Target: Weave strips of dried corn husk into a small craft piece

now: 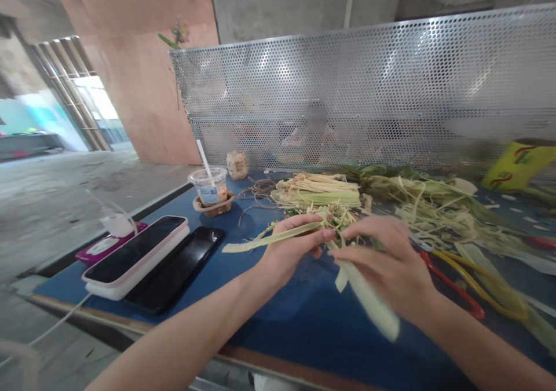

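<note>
My left hand (289, 243) is closed in a pinch on pale corn husk strips, and one flat husk strip (256, 242) sticks out from it to the left. Close beside it, the fingers of my right hand (388, 258) are bent around the same husk work, where a wider husk strip (376, 307) hangs down towards me. The fingertips nearly meet, so the exact join of the strips is hidden. Just behind my hands lies a stacked bundle of cut husks (321, 191), with small frayed plant bits (339, 214) in front of it.
Loose husks (434, 200) and a yellow packet (519, 165) lie to the right, near red (454, 289) and yellow (482, 284) looped handles. Leftward are a drink cup (208, 187), a pink-edged phone (139, 249) and a black phone (176, 269). A perforated metal screen (369, 90) stands behind.
</note>
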{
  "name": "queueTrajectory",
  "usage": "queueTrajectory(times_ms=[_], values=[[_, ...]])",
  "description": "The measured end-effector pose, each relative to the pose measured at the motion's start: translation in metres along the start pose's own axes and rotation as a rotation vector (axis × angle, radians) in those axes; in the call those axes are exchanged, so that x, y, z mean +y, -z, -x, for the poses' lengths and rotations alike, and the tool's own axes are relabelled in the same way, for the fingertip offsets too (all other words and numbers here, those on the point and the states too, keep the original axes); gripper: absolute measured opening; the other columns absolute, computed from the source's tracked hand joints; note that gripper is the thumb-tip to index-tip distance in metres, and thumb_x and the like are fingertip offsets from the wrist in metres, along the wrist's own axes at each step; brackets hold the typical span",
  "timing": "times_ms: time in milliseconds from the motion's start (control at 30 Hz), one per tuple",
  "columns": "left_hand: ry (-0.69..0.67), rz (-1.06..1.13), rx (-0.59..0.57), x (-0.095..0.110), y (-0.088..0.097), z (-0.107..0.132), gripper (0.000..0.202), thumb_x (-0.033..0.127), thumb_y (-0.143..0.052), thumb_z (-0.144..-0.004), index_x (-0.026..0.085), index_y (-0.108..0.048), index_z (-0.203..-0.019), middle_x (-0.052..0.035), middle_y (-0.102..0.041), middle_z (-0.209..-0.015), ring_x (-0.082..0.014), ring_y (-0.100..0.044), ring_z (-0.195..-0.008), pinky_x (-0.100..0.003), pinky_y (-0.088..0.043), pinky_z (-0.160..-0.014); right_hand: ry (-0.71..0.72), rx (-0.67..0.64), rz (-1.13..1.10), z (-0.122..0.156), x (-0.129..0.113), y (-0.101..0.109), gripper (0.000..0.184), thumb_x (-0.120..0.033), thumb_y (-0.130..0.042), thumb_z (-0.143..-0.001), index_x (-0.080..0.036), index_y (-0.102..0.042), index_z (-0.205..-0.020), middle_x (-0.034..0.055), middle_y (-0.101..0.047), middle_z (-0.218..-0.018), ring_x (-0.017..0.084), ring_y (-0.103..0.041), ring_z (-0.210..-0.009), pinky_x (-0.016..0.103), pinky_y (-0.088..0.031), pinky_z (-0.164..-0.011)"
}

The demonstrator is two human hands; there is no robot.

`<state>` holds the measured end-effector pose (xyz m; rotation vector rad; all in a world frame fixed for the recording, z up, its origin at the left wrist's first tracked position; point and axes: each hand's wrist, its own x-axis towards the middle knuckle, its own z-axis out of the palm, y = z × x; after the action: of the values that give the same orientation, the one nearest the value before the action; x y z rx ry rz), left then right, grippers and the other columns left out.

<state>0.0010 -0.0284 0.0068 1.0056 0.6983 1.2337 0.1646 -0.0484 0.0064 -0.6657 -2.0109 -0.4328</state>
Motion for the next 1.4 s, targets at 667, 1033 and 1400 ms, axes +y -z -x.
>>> queueTrajectory(times_ms=[667, 1033, 1400], values=[[-0.080, -0.195, -0.052, 0.001, -0.001, 0.002, 0.019, 0.022, -0.074, -0.058, 0.012, -0.066, -0.072, -0.0018, -0.062, -0.063, -0.0053, -0.048, -0.041, -0.019, -0.038, -0.039, -0.966, -0.081, -0.791, -0.005, 0.005, -0.011, 0.037, -0.037, -0.058, -0.076, -0.021, -0.041, -0.104, 0.0012, -0.063, -0.074, 0.015, -0.060, -0.044, 0.033, -0.053, -0.049], [0.112, -0.009, -0.061, 0.004, 0.000, 0.000, 0.025, 0.018, -0.077, -0.053, 0.011, -0.064, -0.073, -0.0010, -0.060, -0.058, -0.0053, -0.048, -0.042, -0.016, -0.033, -0.035, 0.163, -0.067, 0.087, -0.002, 0.016, 0.005, 0.024, -0.010, -0.061, -0.073, -0.025, -0.056, -0.090, 0.0049, -0.058, -0.097, 0.021, -0.053, -0.094, 0.039, -0.043, -0.082], [0.076, -0.377, -0.293, 0.006, 0.003, 0.005, 0.020, 0.025, -0.070, -0.062, 0.011, -0.063, -0.074, 0.0000, -0.055, -0.058, -0.0036, -0.043, -0.036, -0.019, -0.035, -0.035, -0.198, -0.396, -0.157, -0.005, 0.015, 0.005, 0.006, -0.022, -0.045, -0.084, -0.024, -0.049, -0.089, 0.0037, -0.063, -0.094, 0.020, -0.054, -0.095, 0.042, -0.039, -0.086]])
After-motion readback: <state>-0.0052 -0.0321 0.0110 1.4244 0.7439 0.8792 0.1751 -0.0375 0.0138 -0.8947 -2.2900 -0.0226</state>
